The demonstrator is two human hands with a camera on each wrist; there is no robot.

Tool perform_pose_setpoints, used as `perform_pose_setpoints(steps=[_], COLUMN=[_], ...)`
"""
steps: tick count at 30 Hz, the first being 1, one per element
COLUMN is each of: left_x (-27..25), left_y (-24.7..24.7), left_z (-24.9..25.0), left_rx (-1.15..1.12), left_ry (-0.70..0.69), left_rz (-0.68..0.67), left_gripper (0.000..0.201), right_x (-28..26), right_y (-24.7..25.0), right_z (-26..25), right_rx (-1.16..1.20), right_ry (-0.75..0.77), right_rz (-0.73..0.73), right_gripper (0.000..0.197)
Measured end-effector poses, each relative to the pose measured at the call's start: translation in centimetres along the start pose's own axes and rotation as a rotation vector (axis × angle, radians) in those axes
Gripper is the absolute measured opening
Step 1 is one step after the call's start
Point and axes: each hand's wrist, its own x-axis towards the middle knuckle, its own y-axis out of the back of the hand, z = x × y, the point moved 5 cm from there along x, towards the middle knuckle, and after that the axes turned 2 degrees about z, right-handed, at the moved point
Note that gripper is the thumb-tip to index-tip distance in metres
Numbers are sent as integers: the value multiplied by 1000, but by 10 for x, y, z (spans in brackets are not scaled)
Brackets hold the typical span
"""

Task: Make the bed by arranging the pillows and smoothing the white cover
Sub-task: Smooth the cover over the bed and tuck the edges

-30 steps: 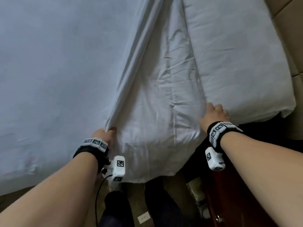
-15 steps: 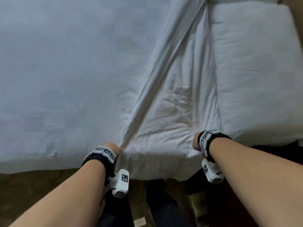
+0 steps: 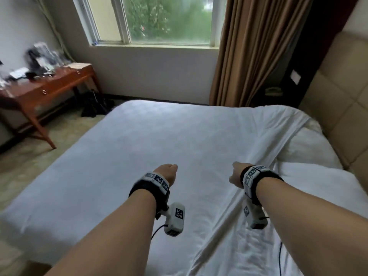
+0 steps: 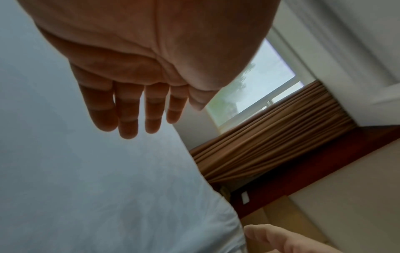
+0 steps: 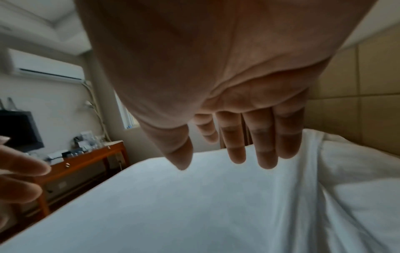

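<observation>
left hand (image 4: 134, 56) fingers (image 4: 127, 111) straight, right hand (image 5: 216, 77) likewise

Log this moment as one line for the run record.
left hand: open, holds nothing | right hand: open, holds nothing | white cover: long ridge by the pillows | stage: smoothing unfinished

The head camera looks forward and down across the bed (image 3: 139, 148) toward the window (image 3: 169, 18) at 12 o'clock. Each wrist camera sits close under its palm, facing along the fingers. All three views share the white cover; the right wrist view also shows the desk (image 5: 86, 157).
</observation>
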Motion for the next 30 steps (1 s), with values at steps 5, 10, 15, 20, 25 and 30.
perform_pose_setpoints(steps=[5,10,15,20,25,30], left_x=[-45,-91,-123,-129,-110,-59], left_y=[108,220,324,412,476,523], left_z=[33,-4,-73,-146,-205,-265], left_rx=[-197,-189,-273,-280,-360,-375], left_ry=[-55,-110,-73,-39,0,76], left_rz=[171,230,312,358,422,416], left_gripper=[35,28,34,45,37,40], right_x=[-48,-110,-153,-180,-179,-149], right_y=[69,88,93,100,108,94], right_z=[-54,-151,-246,-337,-424,-507], right_rx=[61,47,47,3,-45,-144], right_ry=[126,181,206,238,277,310], right_rz=[204,304,361,358,328,263], right_gripper=[65,63,67,67,65,59])
